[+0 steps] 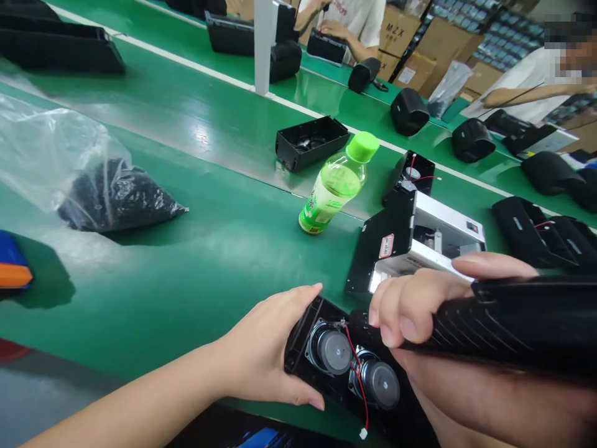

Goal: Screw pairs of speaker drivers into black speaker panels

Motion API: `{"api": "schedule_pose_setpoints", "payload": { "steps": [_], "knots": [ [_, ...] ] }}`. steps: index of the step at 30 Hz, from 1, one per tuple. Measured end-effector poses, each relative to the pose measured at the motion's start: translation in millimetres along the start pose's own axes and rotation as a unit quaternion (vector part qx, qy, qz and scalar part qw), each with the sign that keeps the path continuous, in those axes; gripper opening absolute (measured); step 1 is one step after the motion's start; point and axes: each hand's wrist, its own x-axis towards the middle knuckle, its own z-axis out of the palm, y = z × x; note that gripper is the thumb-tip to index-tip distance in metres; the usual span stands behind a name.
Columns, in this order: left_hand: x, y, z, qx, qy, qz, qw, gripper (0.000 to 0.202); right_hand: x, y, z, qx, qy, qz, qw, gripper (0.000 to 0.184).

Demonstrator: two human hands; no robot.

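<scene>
Black speaker housing (298,358): open rectangular plastic shell, 2 round silver-capped drivers (332,351) inside, thin red wire (360,389) ending in small white plug (363,434); held above near edge of belt.
Left hand (265,342): clamped on housing's end, fingers over rim.
Right hand (415,311): clamped round long black ribbed plastic shell (522,323), thumb on top, shell's end over housing.
Hands: together, just beside each other; can't tell if touching.
Belt: wide green conveyor belt (186,280) under everything.
Nearby: clear PET bottle w/ lime-green cap (333,186) lying tilted; white-and-black metal unit w/ red label (415,236) just past right hand; clear plastic bag of small black parts (116,199) to left.
Far side: co-worker's hand (333,28) on black housing (326,46).
</scene>
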Motion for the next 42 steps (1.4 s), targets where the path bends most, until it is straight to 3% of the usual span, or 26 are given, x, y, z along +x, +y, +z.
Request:
{"api": "schedule_pose_setpoints", "payload": {
  "steps": [7,12,15,22,28,32,38,42],
  "knots": [
    [1.8,1.2,-1.4,-0.009,0.001,-0.001,1.000,0.137,0.5,17.7,3.2,0.072,0.032,0.003,0.997,0.073],
    [0.6,-3.9,2.1,-0.013,0.019,0.025,0.999,0.142,-0.1,15.5,0.7,0.048,-0.038,0.036,0.997,0.054],
    [0.7,-6.1,3.9,-0.018,0.031,0.042,0.998,0.145,-2.0,17.9,-2.8,0.054,-0.034,0.026,0.998,0.049],
    [2.4,-5.2,4.4,-0.019,0.036,0.037,0.998,0.142,1.1,26.6,2.2,0.075,-0.050,0.035,0.995,0.062],
    [1.3,-7.5,6.0,-0.011,0.038,0.040,0.998,0.142,-0.1,32.4,21.6,0.106,0.032,0.007,0.994,0.072],
    [0.4,-8.4,7.0,-0.006,0.040,0.039,0.998,0.141,-0.6,33.1,22.4,0.089,0.009,0.008,0.996,0.075],
    [5.7,-3.4,3.1,-0.037,0.021,0.012,0.999,0.131,5.8,34.3,27.9,0.079,0.024,0.022,0.996,0.077],
    [9.9,0.9,-0.8,-0.056,0.015,0.001,0.998,0.127,8.4,35.1,28.4,0.085,-0.013,0.049,0.995,0.079]
  ]
}}
